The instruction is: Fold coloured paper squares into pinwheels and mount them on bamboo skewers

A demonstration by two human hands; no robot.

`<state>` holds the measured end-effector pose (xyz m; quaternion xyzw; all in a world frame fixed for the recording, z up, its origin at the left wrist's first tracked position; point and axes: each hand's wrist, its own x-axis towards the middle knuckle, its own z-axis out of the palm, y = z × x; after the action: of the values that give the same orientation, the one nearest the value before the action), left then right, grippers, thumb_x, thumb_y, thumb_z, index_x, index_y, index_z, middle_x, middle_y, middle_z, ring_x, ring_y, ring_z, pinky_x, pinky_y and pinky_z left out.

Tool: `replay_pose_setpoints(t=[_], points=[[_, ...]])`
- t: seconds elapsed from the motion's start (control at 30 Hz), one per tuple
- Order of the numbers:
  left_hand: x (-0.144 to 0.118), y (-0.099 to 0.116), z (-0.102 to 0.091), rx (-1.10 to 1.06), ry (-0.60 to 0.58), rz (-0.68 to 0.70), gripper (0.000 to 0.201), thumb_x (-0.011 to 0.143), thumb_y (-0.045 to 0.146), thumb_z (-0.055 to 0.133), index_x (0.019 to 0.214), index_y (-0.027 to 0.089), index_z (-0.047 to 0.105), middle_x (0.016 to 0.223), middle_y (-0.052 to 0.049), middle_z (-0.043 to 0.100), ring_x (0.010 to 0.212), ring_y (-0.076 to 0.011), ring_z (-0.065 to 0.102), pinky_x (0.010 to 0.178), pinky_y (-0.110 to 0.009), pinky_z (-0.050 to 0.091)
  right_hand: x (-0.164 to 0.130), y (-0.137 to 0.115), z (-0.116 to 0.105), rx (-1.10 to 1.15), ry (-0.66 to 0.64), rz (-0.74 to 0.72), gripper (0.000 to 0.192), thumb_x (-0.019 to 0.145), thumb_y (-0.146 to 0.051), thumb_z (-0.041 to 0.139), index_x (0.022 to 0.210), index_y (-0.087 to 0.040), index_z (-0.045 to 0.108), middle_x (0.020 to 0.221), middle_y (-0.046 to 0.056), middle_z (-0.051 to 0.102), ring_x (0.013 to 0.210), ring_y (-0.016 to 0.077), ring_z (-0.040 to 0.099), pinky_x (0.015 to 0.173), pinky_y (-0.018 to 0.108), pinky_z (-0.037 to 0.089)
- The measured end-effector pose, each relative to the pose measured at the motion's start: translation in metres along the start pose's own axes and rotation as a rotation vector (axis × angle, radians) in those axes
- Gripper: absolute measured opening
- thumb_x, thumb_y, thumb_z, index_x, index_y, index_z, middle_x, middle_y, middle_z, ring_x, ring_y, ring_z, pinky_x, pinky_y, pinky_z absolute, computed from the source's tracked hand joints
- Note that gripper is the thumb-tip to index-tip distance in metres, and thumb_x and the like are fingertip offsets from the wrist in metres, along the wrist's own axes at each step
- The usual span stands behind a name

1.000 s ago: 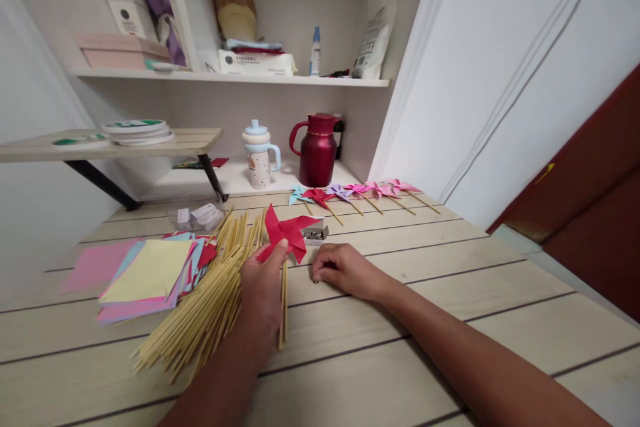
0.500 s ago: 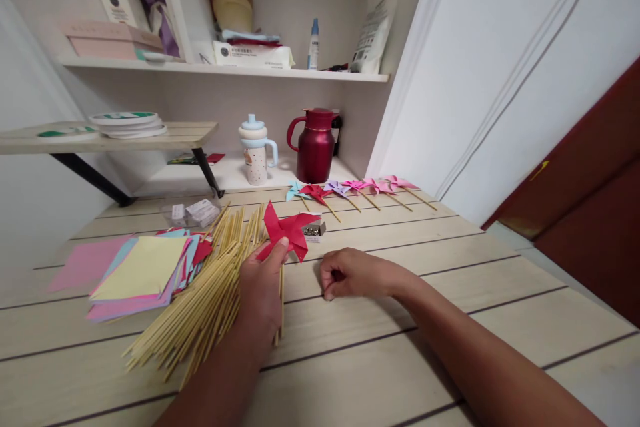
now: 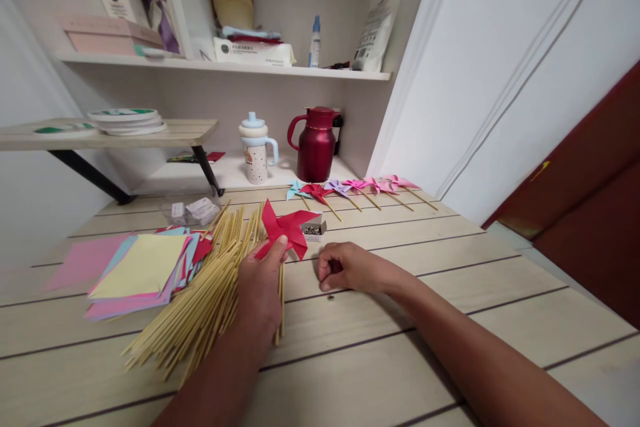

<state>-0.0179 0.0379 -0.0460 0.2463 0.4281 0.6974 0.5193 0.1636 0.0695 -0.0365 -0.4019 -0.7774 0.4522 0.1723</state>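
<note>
A red paper pinwheel point(image 3: 287, 227) is pinched between the thumb and fingers of my left hand point(image 3: 263, 280), its folded blades facing up. My left hand is over the right side of a spread of thin wooden sticks point(image 3: 205, 307); whether a stick is fixed to the pinwheel cannot be told. To the right, my right hand point(image 3: 350, 267) is closed low over the table, fingertips pressed together, and anything in them is hidden. Just below those fingertips lies a tiny metallic piece point(image 3: 331, 297), perhaps a tack. A small open box point(image 3: 313, 229) of little metal pieces sits behind the pinwheel.
Several finished pinwheels point(image 3: 337, 188) on sticks lie along the back. Stacked coloured paper point(image 3: 140, 267) and clear plastic boxes point(image 3: 200, 211) are at left. A cup point(image 3: 257, 153) and a red jug point(image 3: 317, 147) stand behind, beside a raised shelf point(image 3: 185, 133) with tape rolls.
My right hand has lifted slightly up and away, and the tiny metallic piece now shows on the table below it. My left hand keeps hold of the red pinwheel, almost unmoved.
</note>
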Motion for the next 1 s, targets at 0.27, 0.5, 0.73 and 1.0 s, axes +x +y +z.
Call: replay_pose_setpoints(t=[0.27,0.5,0.73,1.0], points=[[0.002,0.004,0.002,-0.009,0.015,0.008,0.024,0.059,0.029,0.084,0.066,0.016,0.065,0.057,0.004,0.064,0.052,-0.0098,0.056,0.060,-0.024,0.045,-0.010,0.000,-0.015,0.088,-0.097,0.033,0.010,0.074,-0.022,0.069,0.081,-0.016,0.073,0.081,0.002,0.070,0.074,0.0145,0.061,0.067,0.024,0.047],[0.004,0.000,0.000,-0.002,0.020,0.020,0.023,0.059,0.030,0.084,0.067,0.016,0.067,0.058,0.005,0.064,0.052,-0.0085,0.054,0.061,-0.023,0.044,-0.012,0.000,-0.013,0.100,-0.122,0.088,0.019,0.066,-0.020,0.077,0.083,-0.017,0.070,0.076,-0.001,0.067,0.071,0.0131,0.059,0.065,0.024,0.047],[0.001,0.002,0.001,0.007,-0.008,0.015,0.023,0.059,0.030,0.083,0.066,0.017,0.065,0.060,0.004,0.065,0.055,-0.0102,0.056,0.061,-0.024,0.044,-0.011,0.002,-0.012,-0.025,-0.163,0.031,0.023,0.063,-0.024,0.083,0.080,-0.017,0.069,0.076,-0.002,0.065,0.069,0.0118,0.056,0.061,0.022,0.043],[0.001,-0.001,0.000,0.022,-0.010,0.012,0.026,0.062,0.034,0.082,0.065,0.017,0.063,0.059,0.003,0.064,0.055,-0.0110,0.056,0.060,-0.024,0.044,-0.009,-0.003,-0.007,0.022,-0.157,0.003,0.015,0.065,-0.020,0.080,0.077,-0.016,0.070,0.074,-0.002,0.063,0.067,0.0110,0.055,0.059,0.020,0.042]])
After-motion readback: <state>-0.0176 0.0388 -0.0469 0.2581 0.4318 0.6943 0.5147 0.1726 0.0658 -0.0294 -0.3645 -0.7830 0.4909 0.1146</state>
